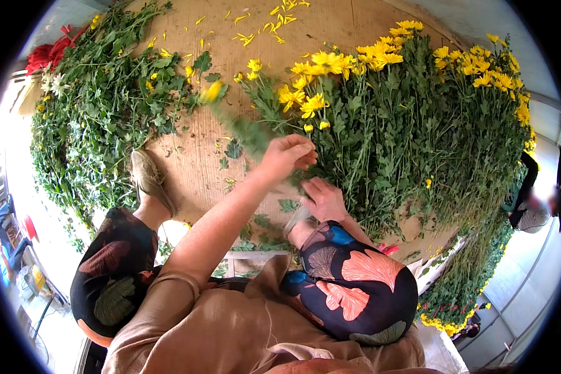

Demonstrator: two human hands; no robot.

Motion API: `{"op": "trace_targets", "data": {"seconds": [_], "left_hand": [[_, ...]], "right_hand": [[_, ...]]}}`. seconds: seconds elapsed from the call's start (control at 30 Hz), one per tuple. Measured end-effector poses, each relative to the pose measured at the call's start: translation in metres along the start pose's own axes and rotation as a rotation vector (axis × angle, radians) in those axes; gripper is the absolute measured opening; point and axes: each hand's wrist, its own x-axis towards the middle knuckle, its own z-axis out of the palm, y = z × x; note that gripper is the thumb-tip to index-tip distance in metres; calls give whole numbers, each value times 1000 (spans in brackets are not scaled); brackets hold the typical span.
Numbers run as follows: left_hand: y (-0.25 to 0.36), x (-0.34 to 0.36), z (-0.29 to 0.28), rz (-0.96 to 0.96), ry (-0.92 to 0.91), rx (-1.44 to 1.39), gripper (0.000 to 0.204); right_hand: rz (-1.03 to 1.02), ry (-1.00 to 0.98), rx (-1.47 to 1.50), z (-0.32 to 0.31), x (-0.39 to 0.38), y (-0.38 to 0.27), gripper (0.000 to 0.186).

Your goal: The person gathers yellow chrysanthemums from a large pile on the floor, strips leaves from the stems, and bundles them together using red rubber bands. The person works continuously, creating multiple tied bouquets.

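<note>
A yellow chrysanthemum, smeared by motion, slants over the wooden table with its leafy stem running down beneath my left wrist. My left hand is closed, its fingers curled above the stem; what they hold, if anything, is hidden. Just below and to the right, my right hand is closed around the stem's lower end, which is partly blurred. Beside both hands on the right lies a thick row of cut yellow chrysanthemums, blooms at the far side and stems toward me.
Another heap of leafy stems covers the left side, with red material at its far end. Loose yellow petals are scattered on the wooden surface. My shod feet rest on it, the left shoe beside the heap. A person is at the far right.
</note>
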Motion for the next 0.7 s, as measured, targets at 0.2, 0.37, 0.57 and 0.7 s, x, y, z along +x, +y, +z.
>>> {"op": "trace_targets", "data": {"seconds": [0.2, 0.37, 0.57, 0.7], "left_hand": [[-58, 24, -65, -73, 212, 278, 19], [-45, 23, -49, -82, 171, 175, 19], [-12, 8, -18, -30, 173, 114, 31], [-29, 13, -18, 21, 236, -88, 38]], "right_hand": [[376, 364, -128, -26, 27, 20, 31], [636, 17, -63, -16, 16, 54, 45], [331, 301, 28, -40, 24, 3, 31], [251, 190, -17, -38, 23, -11, 28]]}}
